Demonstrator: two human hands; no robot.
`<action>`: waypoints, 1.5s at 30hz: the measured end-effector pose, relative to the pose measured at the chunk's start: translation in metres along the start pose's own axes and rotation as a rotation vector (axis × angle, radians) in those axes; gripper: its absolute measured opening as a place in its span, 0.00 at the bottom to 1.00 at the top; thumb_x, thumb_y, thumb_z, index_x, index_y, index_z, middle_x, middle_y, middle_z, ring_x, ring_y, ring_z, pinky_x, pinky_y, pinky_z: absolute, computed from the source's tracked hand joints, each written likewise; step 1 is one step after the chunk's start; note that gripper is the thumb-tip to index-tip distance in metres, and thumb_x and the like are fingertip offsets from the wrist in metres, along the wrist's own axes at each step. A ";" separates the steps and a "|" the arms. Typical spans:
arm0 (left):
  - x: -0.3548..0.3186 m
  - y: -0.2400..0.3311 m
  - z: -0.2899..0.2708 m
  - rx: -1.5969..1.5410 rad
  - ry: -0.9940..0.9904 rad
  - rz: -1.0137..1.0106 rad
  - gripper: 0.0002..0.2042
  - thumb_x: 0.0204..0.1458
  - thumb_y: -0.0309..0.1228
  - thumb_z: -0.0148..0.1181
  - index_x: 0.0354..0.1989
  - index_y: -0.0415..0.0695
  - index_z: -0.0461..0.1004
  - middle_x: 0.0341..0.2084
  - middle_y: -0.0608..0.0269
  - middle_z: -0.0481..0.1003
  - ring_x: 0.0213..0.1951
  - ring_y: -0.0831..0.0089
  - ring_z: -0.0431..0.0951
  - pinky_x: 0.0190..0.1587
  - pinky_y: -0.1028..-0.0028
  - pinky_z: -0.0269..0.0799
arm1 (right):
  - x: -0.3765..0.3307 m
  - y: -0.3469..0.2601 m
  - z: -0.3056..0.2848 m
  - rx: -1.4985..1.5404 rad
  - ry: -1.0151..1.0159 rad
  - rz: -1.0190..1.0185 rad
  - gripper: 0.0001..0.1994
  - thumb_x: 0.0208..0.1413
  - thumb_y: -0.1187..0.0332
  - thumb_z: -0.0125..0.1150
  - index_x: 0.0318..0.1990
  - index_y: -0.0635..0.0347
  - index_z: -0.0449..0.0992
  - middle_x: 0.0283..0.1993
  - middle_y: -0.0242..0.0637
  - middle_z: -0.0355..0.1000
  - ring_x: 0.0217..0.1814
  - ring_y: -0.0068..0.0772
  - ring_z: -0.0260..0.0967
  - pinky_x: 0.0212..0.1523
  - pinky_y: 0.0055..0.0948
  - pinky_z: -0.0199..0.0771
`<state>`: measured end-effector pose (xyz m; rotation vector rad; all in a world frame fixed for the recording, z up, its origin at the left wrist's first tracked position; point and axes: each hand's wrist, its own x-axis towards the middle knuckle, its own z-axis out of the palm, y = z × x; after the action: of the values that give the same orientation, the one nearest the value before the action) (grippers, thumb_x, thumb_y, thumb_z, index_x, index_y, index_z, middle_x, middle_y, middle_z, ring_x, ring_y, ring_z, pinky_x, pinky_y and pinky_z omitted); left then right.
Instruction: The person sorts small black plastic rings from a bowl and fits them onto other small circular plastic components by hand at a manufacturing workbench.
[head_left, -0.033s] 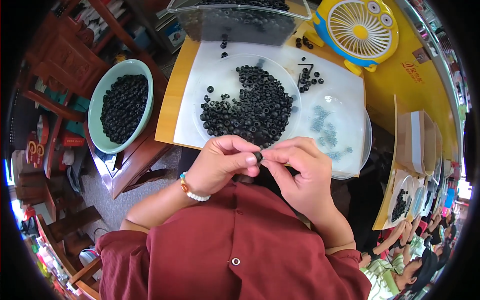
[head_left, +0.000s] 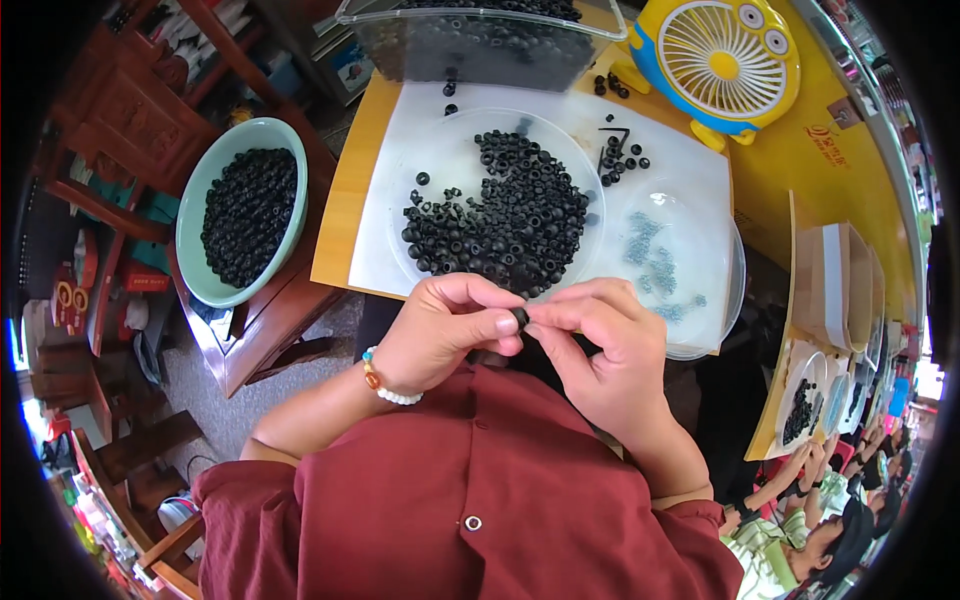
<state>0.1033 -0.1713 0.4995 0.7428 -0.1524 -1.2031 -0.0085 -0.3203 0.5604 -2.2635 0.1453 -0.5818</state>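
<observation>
My left hand [head_left: 455, 330], with a beaded bracelet [head_left: 385, 385] at its wrist, pinches a small round black part [head_left: 520, 316] between thumb and fingers. From the other side, my right hand [head_left: 605, 345] meets it with thumb and forefinger pressed together. Anything tiny between those right fingertips is too small to make out. Just beyond my hands a clear round plate [head_left: 450, 135] carries a pile of black ring-like and round parts [head_left: 530, 210]. To its right, a clear shallow dish [head_left: 680, 205] holds small pale blue, see-through pieces [head_left: 652, 258].
A clear bin [head_left: 480, 60] of black parts stands at the back. Right of it are a yellow fan [head_left: 722, 65], an L-shaped hex key [head_left: 620, 130] and loose parts. A green basin [head_left: 290, 250] full of black parts sits left. Other people work at the far right.
The whole view has shifted very slightly. My hands keep the same pinch around the black part, which looks turned a little.
</observation>
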 end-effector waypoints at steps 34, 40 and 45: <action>-0.007 0.002 -0.022 -0.494 -0.187 -0.096 0.11 0.56 0.25 0.52 0.46 0.39 0.71 0.36 0.54 0.74 0.29 0.75 0.77 0.38 0.71 0.78 | 0.093 0.067 0.067 -0.083 -0.244 0.027 0.04 0.49 0.75 0.56 0.32 0.61 0.77 0.32 0.37 0.73 0.33 0.32 0.72 0.36 0.30 0.69; -0.011 0.009 -0.028 -0.483 -0.143 -0.066 0.13 0.56 0.25 0.51 0.49 0.38 0.70 0.38 0.55 0.74 0.30 0.75 0.77 0.39 0.71 0.77 | 0.108 0.085 0.102 -0.489 -0.323 -0.247 0.05 0.42 0.74 0.51 0.23 0.57 0.74 0.25 0.38 0.69 0.35 0.40 0.69 0.39 0.39 0.61; -0.011 0.012 -0.027 -0.508 -0.118 -0.044 0.12 0.56 0.25 0.51 0.48 0.38 0.71 0.37 0.55 0.74 0.34 0.72 0.78 0.40 0.72 0.78 | 0.104 0.071 0.080 -0.352 -0.285 -0.047 0.02 0.44 0.74 0.55 0.28 0.60 0.73 0.28 0.42 0.72 0.33 0.43 0.70 0.37 0.37 0.66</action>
<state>0.1217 -0.1479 0.4891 0.2322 0.0736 -1.2593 0.1257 -0.3450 0.4998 -2.6702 0.0548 -0.2654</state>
